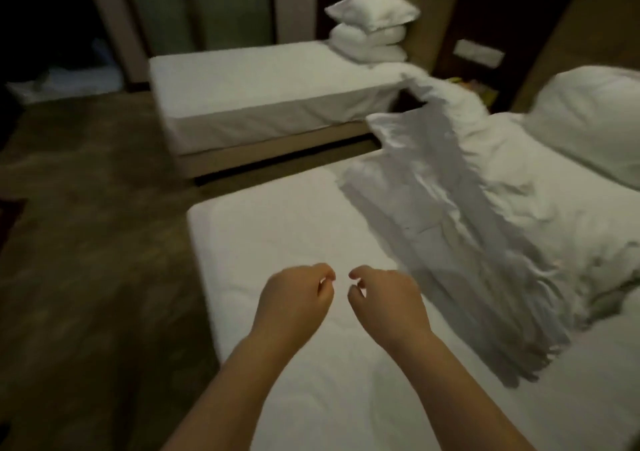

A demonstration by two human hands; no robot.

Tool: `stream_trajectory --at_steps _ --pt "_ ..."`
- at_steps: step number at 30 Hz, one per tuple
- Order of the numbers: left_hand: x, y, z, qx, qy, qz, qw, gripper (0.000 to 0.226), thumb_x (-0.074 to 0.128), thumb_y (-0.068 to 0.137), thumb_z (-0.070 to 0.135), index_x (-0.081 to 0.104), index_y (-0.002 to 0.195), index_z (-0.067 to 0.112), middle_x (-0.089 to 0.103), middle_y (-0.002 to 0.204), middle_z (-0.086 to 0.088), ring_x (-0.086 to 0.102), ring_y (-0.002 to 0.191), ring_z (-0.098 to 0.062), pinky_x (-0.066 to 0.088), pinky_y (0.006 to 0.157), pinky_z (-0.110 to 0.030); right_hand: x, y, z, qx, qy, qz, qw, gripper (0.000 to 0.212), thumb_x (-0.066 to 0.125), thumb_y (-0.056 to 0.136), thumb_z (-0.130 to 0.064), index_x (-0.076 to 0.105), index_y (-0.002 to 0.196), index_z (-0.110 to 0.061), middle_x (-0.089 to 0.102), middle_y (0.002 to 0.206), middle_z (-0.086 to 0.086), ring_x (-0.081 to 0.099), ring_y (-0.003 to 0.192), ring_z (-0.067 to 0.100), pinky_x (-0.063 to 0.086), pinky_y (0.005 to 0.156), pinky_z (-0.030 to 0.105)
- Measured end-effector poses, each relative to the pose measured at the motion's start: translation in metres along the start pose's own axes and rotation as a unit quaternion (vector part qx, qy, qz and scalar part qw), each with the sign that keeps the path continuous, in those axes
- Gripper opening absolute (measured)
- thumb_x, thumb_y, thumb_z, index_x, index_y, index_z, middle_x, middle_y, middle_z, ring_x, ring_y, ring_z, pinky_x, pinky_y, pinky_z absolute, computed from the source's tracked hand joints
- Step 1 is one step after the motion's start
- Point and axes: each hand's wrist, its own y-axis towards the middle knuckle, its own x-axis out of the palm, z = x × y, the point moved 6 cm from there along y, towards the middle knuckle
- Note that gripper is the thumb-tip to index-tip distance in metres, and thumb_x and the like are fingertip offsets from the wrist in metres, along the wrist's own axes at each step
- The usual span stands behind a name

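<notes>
Above the bare sheet of the near bed (pixel 270 228): left hand (pixel 294 298) and right hand (pixel 384 298), side by side, palms down, fingertips close together but apart. Both released: fingers loosely curled, thumb near forefinger with a small gap showing, gripping nothing. Some blur on both, so finer detail of the fingers hard to tell.

Just right of the right hand, not touching it: the duvet (pixel 485 215), white and rumpled. Lies in a long crumpled heap across the right part of the near bed, its near edge folded in ridges and close to the right wrist. Runs from there away to the far side, its top end reaching to the corner of the far bed (pixel 263 86).

At the head of the near bed, beyond the duvet: a large white pillow (pixel 588 121). On the far bed, smooth-sheeted: three white stacked pillows (pixel 372 31) at the headboard end. Left of both beds: dark patterned carpet (pixel 86 242).
</notes>
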Motion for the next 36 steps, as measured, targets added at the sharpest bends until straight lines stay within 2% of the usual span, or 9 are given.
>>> stream_trajectory --at_steps 6,9,12,17,21,26,30,33,36 --pt "-0.041 0.091 -0.052 0.128 -0.038 -0.021 0.991 0.035 0.04 0.095 0.023 0.061 0.122 0.02 0.066 0.112 -0.007 0.058 0.104 -0.026 0.045 0.089 -0.036 -0.001 0.046 -0.037 0.175 0.038 0.074 0.981 0.032 0.05 0.093 -0.024 0.063 0.122 -0.022 0.068 0.115 0.003 0.059 0.109 0.023 0.041 0.095 0.031" --pt "-0.069 0.108 -0.086 0.158 -0.055 -0.045 0.985 0.031 0.042 0.097 0.021 0.059 0.124 0.019 0.066 0.114 -0.003 0.059 0.101 -0.021 0.046 0.091 -0.037 0.001 0.07 -0.087 0.192 0.062 0.085 0.976 0.031 0.048 0.094 -0.023 0.063 0.121 -0.02 0.068 0.113 0.002 0.06 0.107 0.021 0.043 0.099 0.039" --pt "-0.09 0.131 -0.125 0.175 -0.045 -0.066 0.981 0.032 0.041 0.098 0.023 0.057 0.125 0.021 0.066 0.113 -0.002 0.059 0.099 -0.02 0.047 0.09 -0.037 -0.001 0.102 -0.126 0.197 0.087 0.125 0.969 0.031 0.048 0.094 -0.022 0.064 0.12 -0.019 0.068 0.113 0.002 0.061 0.106 0.02 0.044 0.097 0.037" --pt "-0.102 0.172 -0.178 0.158 -0.045 -0.09 0.982 0.043 0.044 0.097 0.026 0.04 0.14 0.028 0.059 0.094 0.002 0.056 0.082 -0.016 0.046 0.074 -0.028 0.025 0.137 -0.157 0.226 0.11 0.126 0.96 0.029 0.048 0.095 -0.021 0.064 0.119 -0.019 0.068 0.113 0.0 0.062 0.105 0.018 0.046 0.095 0.037" --pt "-0.11 0.231 -0.208 0.188 0.01 -0.099 0.977 0.049 0.044 0.098 0.031 0.031 0.145 0.031 0.06 0.115 0.001 0.058 0.096 -0.015 0.05 0.087 -0.031 0.033 0.211 -0.172 0.215 0.086 0.114 0.966 0.033 0.048 0.095 -0.026 0.059 0.127 -0.022 0.063 0.123 0.001 0.057 0.112 0.02 0.044 0.098 0.038" --pt "-0.17 0.338 -0.252 0.216 0.075 -0.085 0.97 0.048 0.042 0.098 0.027 0.029 0.144 0.031 0.059 0.115 0.002 0.057 0.1 -0.018 0.048 0.087 -0.036 0.039 0.361 -0.221 0.157 0.069 0.028 0.985 0.041 0.047 0.096 -0.037 0.047 0.137 -0.027 0.054 0.136 0.0 0.051 0.121 0.022 0.042 0.098 0.035" --pt "-0.218 0.412 -0.289 0.224 0.133 -0.067 0.963 0.032 0.039 0.098 0.029 0.042 0.13 0.029 0.061 0.107 0.004 0.058 0.094 -0.017 0.042 0.076 -0.032 0.025 0.445 -0.281 0.127 0.086 0.032 0.988 0.033 0.047 0.096 -0.036 0.054 0.127 -0.025 0.061 0.124 -0.001 0.057 0.112 0.022 0.046 0.094 0.034" --pt "-0.235 0.47 -0.315 0.227 0.151 -0.061 0.96 0.032 0.038 0.097 0.025 0.048 0.127 0.027 0.062 0.109 0.002 0.058 0.099 -0.021 0.043 0.084 -0.037 0.016 0.515 -0.308 0.129 0.074 0.051 0.988 0.025 0.044 0.096 -0.03 0.06 0.114 -0.022 0.065 0.113 0.001 0.06 0.101 0.023 0.047 0.089 0.035" --pt "-0.23 0.535 -0.346 0.249 0.146 -0.062 0.955 0.032 0.038 0.095 0.024 0.049 0.125 0.027 0.062 0.108 0.003 0.059 0.1 -0.021 0.044 0.089 -0.04 0.029 0.583 -0.326 0.148 0.064 0.073 0.984 0.029 0.043 0.096 -0.031 0.059 0.118 -0.023 0.064 0.114 0.002 0.058 0.103 0.025 0.044 0.089 0.037"
